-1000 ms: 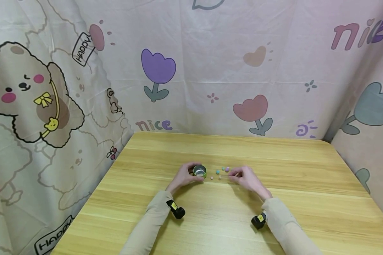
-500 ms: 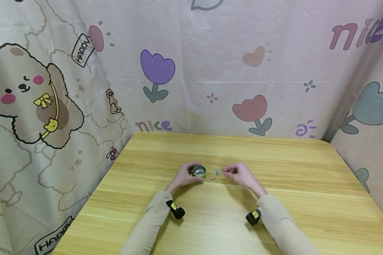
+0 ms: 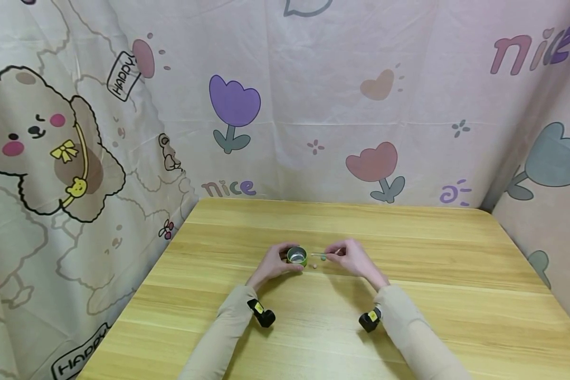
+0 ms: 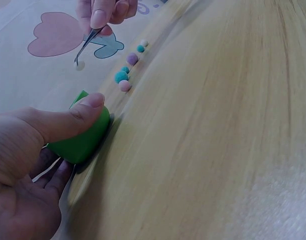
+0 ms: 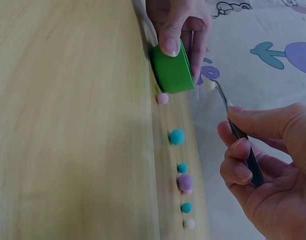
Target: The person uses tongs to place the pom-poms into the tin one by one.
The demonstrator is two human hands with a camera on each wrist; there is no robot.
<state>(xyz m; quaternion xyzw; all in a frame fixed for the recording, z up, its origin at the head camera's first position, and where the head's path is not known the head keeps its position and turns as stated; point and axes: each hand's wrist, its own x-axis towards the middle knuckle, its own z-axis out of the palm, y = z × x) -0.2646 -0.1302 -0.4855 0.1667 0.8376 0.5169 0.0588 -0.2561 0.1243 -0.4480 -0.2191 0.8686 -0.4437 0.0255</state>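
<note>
My left hand [image 3: 274, 263] grips a small round green tin [image 5: 172, 70], thumb on one side and fingers on the other. The tin stands on the table with its open top up; its silvery inside shows in the head view. My right hand [image 3: 353, 257] pinches dark-handled tweezers [image 5: 226, 100] with a bent metal tip. At that tip sits a small cream pom-pom [image 5: 209, 85], raised above the table just right of the tin. Below it lies a row of loose pom-poms: a pink one [image 5: 163, 98] near the tin, a larger teal one [image 5: 177, 137], a purple one [image 5: 185, 181] and others.
The wooden table [image 3: 247, 227] spans the space under both arms. A printed curtain [image 3: 309, 95] hangs behind its far edge and along the sides. A black wrist camera [image 3: 264, 316] is strapped to the left sleeve, another camera [image 3: 369, 320] to the right.
My right hand has moved left from the right end of the pom-pom row toward the tin, bringing the tweezers and the cream pom-pom along. The left hand and tin stay put.
</note>
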